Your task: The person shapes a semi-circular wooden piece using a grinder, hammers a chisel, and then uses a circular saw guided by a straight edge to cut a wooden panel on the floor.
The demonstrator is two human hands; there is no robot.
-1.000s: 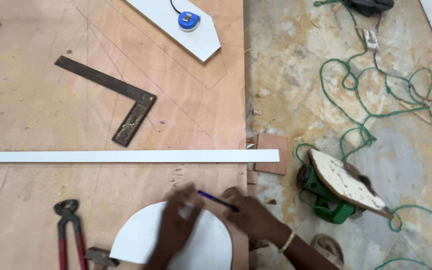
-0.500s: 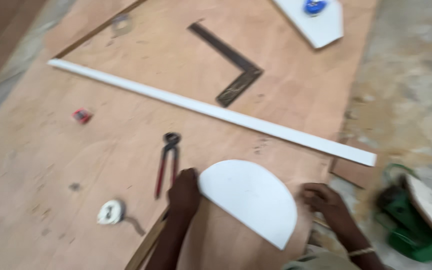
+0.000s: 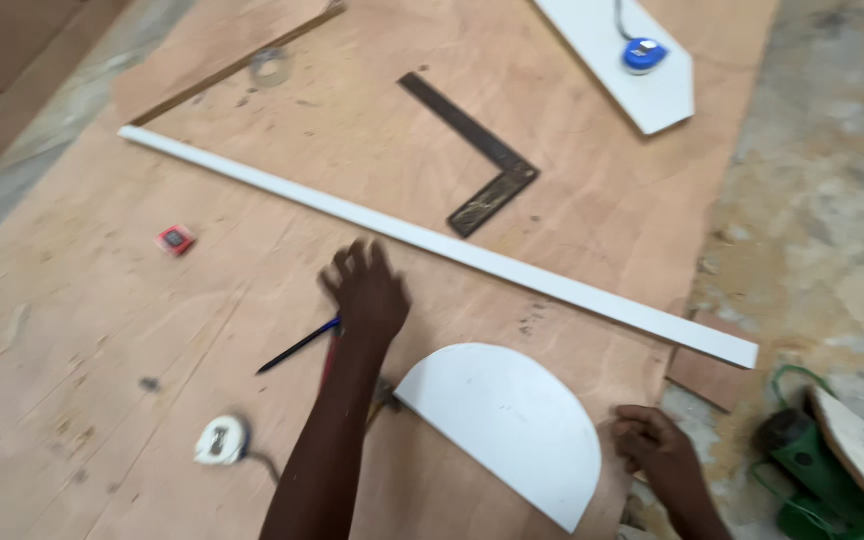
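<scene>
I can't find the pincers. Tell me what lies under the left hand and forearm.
Under the left hand a blue pencil pokes out to the left, and a thin red strip, perhaps a tool handle, shows beside the forearm. The plywood sheet lies beneath. Whatever else is there is covered.

Plywood sheet (image 3: pixel 102 330): light reddish-brown, faint grain, thin pencil lines. Half-disc (image 3: pixel 507 425): plain white. Long strip (image 3: pixel 432 243): white. Far pointed board (image 3: pixel 632 90): white, with a blue and white tape measure (image 3: pixel 644 54) on it. Square (image 3: pixel 477 150): dark brown-black, lighter speckling on the shorter arm. Pencil (image 3: pixel 299 345): dark blue. Small block (image 3: pixel 175 239), left: red with a grey face. Near tape measure (image 3: pixel 220 440): white and grey. Floor (image 3: pixel 832 180), right: mottled grey-beige. Tool (image 3: pixel 802 470), near right: green.
</scene>
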